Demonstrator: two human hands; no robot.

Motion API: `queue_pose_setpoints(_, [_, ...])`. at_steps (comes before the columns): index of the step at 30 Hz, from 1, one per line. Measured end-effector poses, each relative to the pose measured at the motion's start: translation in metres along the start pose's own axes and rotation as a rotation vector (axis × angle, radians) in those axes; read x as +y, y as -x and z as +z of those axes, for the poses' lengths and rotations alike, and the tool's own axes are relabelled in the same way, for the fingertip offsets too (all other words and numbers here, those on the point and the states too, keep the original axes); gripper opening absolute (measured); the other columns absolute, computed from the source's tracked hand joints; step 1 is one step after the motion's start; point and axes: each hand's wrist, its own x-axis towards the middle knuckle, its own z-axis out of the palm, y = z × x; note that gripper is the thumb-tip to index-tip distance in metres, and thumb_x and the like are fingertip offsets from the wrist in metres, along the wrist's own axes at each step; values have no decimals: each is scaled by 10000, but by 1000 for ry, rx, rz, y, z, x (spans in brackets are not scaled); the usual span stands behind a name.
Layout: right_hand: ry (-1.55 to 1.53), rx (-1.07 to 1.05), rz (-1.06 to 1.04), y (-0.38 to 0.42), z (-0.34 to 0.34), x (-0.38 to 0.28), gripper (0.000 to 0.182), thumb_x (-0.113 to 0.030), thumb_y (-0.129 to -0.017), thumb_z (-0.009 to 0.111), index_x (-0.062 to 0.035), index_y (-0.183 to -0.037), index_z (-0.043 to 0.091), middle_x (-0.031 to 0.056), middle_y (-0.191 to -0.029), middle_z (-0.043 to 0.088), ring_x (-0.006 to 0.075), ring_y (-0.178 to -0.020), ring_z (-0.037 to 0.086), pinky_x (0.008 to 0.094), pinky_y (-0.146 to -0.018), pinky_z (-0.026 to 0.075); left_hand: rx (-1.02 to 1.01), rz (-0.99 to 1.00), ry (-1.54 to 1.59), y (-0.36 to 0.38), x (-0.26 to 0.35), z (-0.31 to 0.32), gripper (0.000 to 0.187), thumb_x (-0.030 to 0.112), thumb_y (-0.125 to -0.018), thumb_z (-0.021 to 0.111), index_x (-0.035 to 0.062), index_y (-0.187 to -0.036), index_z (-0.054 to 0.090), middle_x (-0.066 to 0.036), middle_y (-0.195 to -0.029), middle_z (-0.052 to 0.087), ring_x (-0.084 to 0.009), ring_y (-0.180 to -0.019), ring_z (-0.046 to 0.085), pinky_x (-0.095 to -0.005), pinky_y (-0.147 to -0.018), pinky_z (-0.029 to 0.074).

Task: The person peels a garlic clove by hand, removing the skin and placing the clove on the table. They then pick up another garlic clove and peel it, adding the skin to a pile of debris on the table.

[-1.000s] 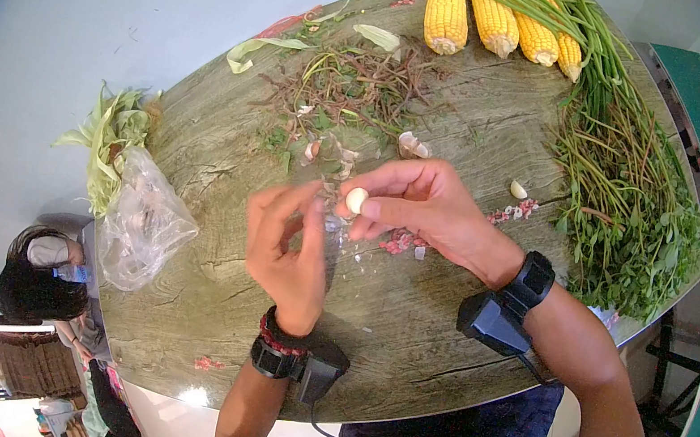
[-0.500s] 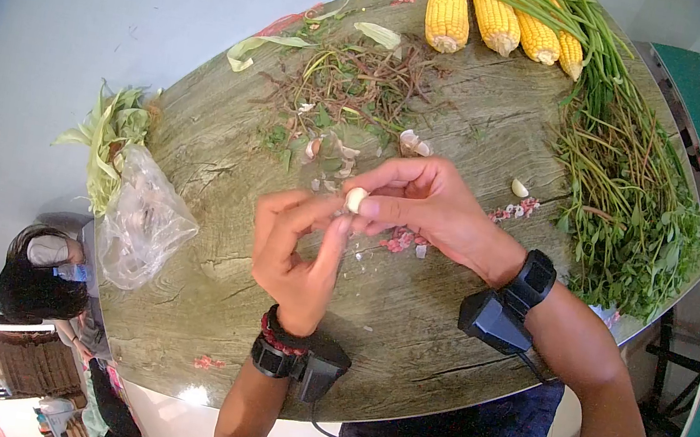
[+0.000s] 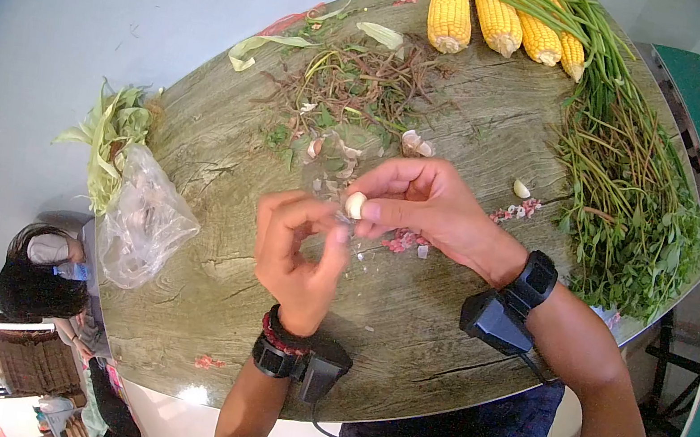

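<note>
Between the thumb and forefinger of my right hand (image 3: 425,203) is a small, pale, peeled-looking garlic clove (image 3: 356,205). My left hand (image 3: 301,243) is just left of it, its fingers bent and the thumb a little apart from the forefinger. Its fingertips are slightly blurred close to the clove; whether a bit of skin is between them is hard to see. Under and beyond the hands lie papery garlic skins (image 3: 339,155). Farther back is a garlic piece in its skin (image 3: 416,144), and another pale clove (image 3: 521,189) lies to the right.
Yellow corn cobs (image 3: 450,12) lie at the table's (image 3: 200,314) far edge. Leafy greens (image 3: 632,206) run along the right side. Stem trimmings (image 3: 361,84) are heaped at the back. A clear plastic bag (image 3: 146,220) and corn husks (image 3: 114,133) lie left. A person (image 3: 43,272) is beyond.
My left thumb and forefinger have drawn slightly apart and away from the clove. My right hand keeps its pinch on the clove, almost in the same place.
</note>
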Motion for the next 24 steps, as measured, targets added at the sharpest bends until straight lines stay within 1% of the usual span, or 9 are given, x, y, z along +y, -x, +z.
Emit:
queue_pose_setpoints(2, [5,12,10,0,0,0,208,-76,-864,683,18,-1047,649,86,-955,694,128,-830,674,248,-744,550,-19,-21,-3,-1,6,2,130,-70,-814,634,-2,-923,620,-63,-977,503,-124,-832,528,-235,-717,450])
queue_pose_setpoints(5, [4,0,5,0,-1,0,208,-74,-863,685,20,-1045,648,89,-951,693,131,-832,675,252,-751,552,-63,99,-144,1,-4,-4,151,-73,-818,635,-4,-953,625,-63,-974,504,-116,-820,519,-230,-698,442])
queue_pose_setpoints(8, [6,-3,9,0,-1,0,210,-75,-864,686,21,-1047,647,92,-952,693,134,-836,675,256,-757,553,-42,160,-169,0,-9,-5,208,-89,-766,694,0,-944,635,-103,-943,547,-141,-784,561,-231,-623,497])
queue_pose_setpoints(11, [-64,-50,-52,-1,-1,1,215,-74,-862,688,21,-1050,647,94,-953,694,135,-835,676,256,-756,553,-26,92,-105,0,-6,-3,173,-80,-784,682,6,-923,624,-95,-959,542,-137,-797,558,-227,-615,487])
queue_pose_setpoints(14, [-89,-48,-33,-1,1,0,222,-68,-856,691,23,-1054,646,95,-954,695,136,-833,676,258,-754,554,-13,36,-79,0,-1,1,56,-43,-866,608,-1,-883,576,-54,-953,506,-99,-804,498,-210,-676,410])
queue_pose_setpoints(20, [-11,-60,2,2,2,-4,220,-74,-858,687,14,-1056,651,87,-944,695,123,-800,678,216,-667,526,-10,49,-114,-1,-3,0,32,-24,-884,591,-3,-895,570,-54,-959,503,-98,-790,503,-209,-676,419])
queue_pose_setpoints(23, [20,-68,66,3,2,-8,260,-87,-859,684,12,-1095,635,83,-960,693,121,-785,680,199,-629,506,3,12,-68,0,-8,-3,85,-20,-855,638,7,-918,588,-64,-983,513,-120,-832,548,-224,-645,482])
queue_pose_setpoints(24, [-3,-63,60,4,2,-9,290,-88,-860,682,12,-1124,619,84,-969,692,124,-785,682,199,-626,505,23,-5,-53,0,-8,-3,81,-16,-860,635,7,-920,585,-62,-987,510,-120,-836,547,-225,-650,484])
